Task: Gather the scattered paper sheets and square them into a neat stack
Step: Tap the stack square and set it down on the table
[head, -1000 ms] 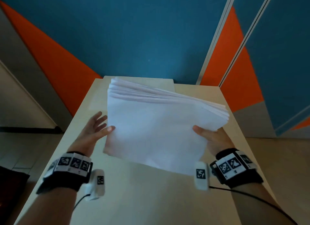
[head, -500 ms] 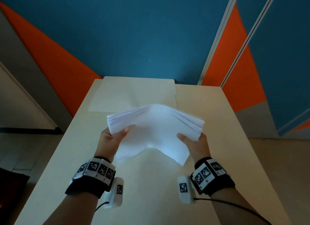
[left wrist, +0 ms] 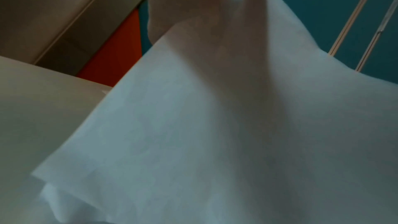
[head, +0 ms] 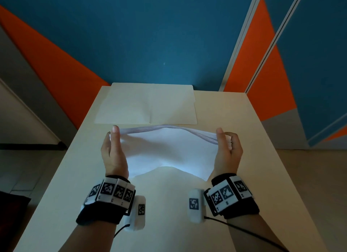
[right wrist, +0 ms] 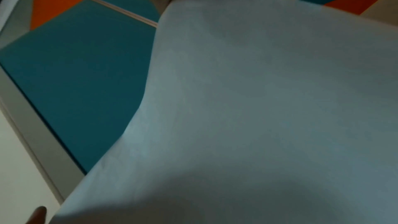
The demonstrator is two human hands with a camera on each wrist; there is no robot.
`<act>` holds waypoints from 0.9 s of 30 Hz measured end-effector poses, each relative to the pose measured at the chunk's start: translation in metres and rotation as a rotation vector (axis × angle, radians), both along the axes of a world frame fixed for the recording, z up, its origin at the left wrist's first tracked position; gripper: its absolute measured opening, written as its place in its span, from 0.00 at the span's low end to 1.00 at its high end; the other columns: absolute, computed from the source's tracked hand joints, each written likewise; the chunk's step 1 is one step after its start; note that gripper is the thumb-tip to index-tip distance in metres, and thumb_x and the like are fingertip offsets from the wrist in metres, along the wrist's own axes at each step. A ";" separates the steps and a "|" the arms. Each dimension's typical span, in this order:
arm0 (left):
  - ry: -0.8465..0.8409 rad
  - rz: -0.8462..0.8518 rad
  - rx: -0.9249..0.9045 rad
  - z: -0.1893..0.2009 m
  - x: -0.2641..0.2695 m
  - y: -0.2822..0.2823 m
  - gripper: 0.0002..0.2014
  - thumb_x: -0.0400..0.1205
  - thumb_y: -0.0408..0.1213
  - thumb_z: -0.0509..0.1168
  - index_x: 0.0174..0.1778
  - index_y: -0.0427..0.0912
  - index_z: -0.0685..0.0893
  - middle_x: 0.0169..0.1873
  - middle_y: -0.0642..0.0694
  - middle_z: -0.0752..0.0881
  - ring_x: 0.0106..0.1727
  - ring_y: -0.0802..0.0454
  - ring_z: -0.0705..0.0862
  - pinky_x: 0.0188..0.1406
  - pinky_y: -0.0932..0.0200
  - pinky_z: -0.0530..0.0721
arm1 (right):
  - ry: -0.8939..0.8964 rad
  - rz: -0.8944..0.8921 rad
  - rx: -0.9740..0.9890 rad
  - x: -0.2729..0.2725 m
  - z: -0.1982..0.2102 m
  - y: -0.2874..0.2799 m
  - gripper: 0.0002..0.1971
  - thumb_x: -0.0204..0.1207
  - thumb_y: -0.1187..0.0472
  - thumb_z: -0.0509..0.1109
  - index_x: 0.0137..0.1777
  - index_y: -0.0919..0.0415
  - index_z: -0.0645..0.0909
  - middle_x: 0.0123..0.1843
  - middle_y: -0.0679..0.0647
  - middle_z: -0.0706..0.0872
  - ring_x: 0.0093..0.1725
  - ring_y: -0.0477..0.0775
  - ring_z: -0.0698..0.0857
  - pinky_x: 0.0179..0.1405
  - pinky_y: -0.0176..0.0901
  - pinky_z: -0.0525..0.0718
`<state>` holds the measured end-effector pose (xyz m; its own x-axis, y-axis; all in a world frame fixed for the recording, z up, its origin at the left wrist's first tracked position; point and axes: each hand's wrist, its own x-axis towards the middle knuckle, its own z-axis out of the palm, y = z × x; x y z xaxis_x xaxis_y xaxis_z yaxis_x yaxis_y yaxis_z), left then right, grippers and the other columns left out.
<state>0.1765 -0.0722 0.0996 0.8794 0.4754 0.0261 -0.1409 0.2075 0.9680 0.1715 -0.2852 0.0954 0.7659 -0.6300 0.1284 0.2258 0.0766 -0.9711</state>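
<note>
A stack of white paper sheets point(head: 169, 150) hangs between my hands just above the pale table point(head: 169, 223). Its middle bows upward, its near edge sags, and the far edges fan out unevenly. My left hand point(head: 115, 137) holds the stack's left side, thumb along the near face and fingers hidden behind the sheets. My right hand point(head: 224, 139) grips the right side, fingers curled round the edge. The paper point(left wrist: 215, 142) fills the left wrist view, and the sheets point(right wrist: 258, 108) likewise cover most of the right wrist view.
A cream folder point(head: 146, 105) lies open flat at the table's far end, just beyond the stack. A blue and orange wall point(head: 150, 35) rises behind the table. The table's edges drop to the floor on both sides.
The stack has come down from a raised tilt to just above the table. My hands have shifted to its two side edges, and the left hand, open a second ago, now holds it.
</note>
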 end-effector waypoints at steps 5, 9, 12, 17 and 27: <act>0.028 0.005 0.012 -0.006 0.008 0.011 0.22 0.75 0.50 0.64 0.53 0.34 0.82 0.41 0.45 0.79 0.44 0.52 0.80 0.52 0.53 0.78 | -0.033 0.014 -0.042 -0.001 0.001 -0.005 0.03 0.69 0.59 0.66 0.38 0.57 0.75 0.34 0.47 0.76 0.30 0.33 0.74 0.31 0.21 0.72; -0.027 0.020 0.114 -0.001 0.006 0.011 0.13 0.76 0.53 0.60 0.31 0.51 0.73 0.30 0.53 0.72 0.34 0.58 0.70 0.39 0.61 0.67 | -0.010 0.051 -0.081 0.001 0.001 -0.010 0.08 0.74 0.58 0.72 0.48 0.57 0.76 0.38 0.48 0.76 0.31 0.31 0.75 0.34 0.21 0.75; -0.025 0.053 0.127 0.000 0.009 0.011 0.10 0.73 0.53 0.62 0.33 0.52 0.75 0.32 0.54 0.75 0.36 0.59 0.72 0.40 0.62 0.68 | 0.004 0.073 -0.075 0.001 0.000 -0.014 0.09 0.72 0.57 0.73 0.49 0.50 0.77 0.38 0.47 0.74 0.32 0.31 0.74 0.34 0.20 0.74; -0.036 0.086 0.118 -0.010 0.014 0.012 0.11 0.81 0.44 0.61 0.32 0.48 0.75 0.30 0.51 0.75 0.30 0.61 0.75 0.33 0.66 0.72 | -0.018 0.160 -0.075 0.001 0.001 -0.014 0.16 0.67 0.52 0.70 0.53 0.56 0.76 0.39 0.47 0.76 0.31 0.30 0.76 0.33 0.18 0.75; 0.018 0.301 0.176 -0.011 0.035 -0.003 0.27 0.86 0.42 0.56 0.19 0.45 0.58 0.08 0.56 0.62 0.14 0.61 0.58 0.17 0.71 0.54 | 0.191 0.613 -0.219 -0.007 -0.014 -0.041 0.24 0.58 0.67 0.82 0.51 0.49 0.79 0.45 0.47 0.81 0.41 0.37 0.82 0.45 0.32 0.83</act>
